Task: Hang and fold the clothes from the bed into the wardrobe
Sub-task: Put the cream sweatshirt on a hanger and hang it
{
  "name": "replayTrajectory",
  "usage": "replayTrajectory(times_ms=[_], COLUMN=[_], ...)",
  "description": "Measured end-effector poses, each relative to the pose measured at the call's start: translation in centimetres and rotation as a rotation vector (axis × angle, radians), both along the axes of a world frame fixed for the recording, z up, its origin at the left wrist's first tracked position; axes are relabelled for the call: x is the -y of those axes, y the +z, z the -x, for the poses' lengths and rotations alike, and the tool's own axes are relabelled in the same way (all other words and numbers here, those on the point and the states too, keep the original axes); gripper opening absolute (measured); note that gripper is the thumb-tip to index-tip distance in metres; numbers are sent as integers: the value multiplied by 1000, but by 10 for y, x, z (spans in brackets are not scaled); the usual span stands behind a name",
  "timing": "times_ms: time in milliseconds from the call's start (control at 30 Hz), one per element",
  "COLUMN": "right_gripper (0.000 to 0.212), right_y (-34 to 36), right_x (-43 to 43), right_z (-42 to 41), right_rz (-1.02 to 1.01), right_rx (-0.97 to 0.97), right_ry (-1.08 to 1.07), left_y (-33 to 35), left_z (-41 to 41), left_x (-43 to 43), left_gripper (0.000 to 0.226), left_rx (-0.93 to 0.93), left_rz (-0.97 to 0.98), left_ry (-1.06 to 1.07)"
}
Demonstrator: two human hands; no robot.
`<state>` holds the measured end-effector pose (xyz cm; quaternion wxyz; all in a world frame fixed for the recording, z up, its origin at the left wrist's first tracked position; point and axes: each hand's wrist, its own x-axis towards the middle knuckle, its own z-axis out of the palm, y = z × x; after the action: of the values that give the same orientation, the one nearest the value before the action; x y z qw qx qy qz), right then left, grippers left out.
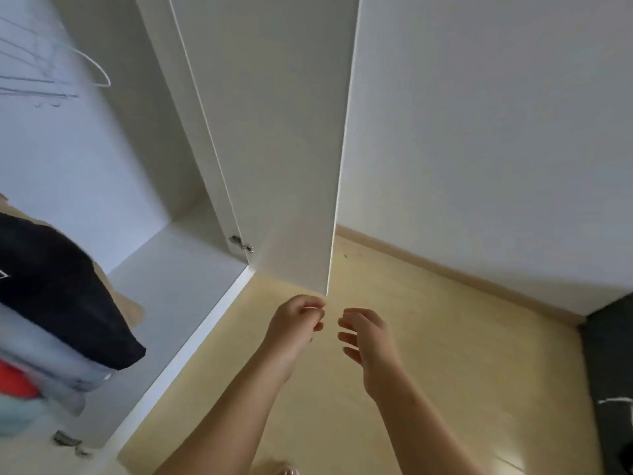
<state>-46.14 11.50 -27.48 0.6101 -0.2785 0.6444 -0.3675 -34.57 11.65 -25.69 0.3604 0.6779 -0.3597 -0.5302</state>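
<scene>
Clothes (61, 286) left of wardrobe door (281, 166): likely soft, light, so lift from beneath; left hand (298, 320), right hand (368, 337) loosely curled, empty.

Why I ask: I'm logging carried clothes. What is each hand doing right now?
Left hand: fingers curled by the bottom corner of the wardrobe door; grip cannot be told.
Right hand: open, loosely curled, holding nothing.

Plain white wall (496, 132) on the right, pale wood skirting board (445, 265) along its foot, light yellowish floor (445, 354). White wardrobe (178, 275) on the left, 1 door (284, 149) swung open. Soft, even light. Something dark (609, 337) fills the right corner, can't tell what.
</scene>
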Motion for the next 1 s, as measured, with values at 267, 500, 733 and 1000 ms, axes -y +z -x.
replayTrajectory(times_ms=[267, 500, 733, 1000], right_gripper=[11, 10, 12, 13], right_y=[6, 2, -12, -19], right_x=[-71, -141, -171, -130], right_z=[210, 361, 463, 608], right_rz=[65, 47, 17, 23], right_rx=[-2, -17, 23, 17], right_ry=[-319, -668, -904, -1079], left_y=[-3, -2, -13, -14], left_z=[214, 383, 511, 671], left_x=[-29, -62, -69, -19], left_gripper=[13, 20, 17, 15], left_rx=[-3, -20, -2, -54], left_rz=[16, 5, -27, -13], left_ry=[-344, -674, -918, -1062])
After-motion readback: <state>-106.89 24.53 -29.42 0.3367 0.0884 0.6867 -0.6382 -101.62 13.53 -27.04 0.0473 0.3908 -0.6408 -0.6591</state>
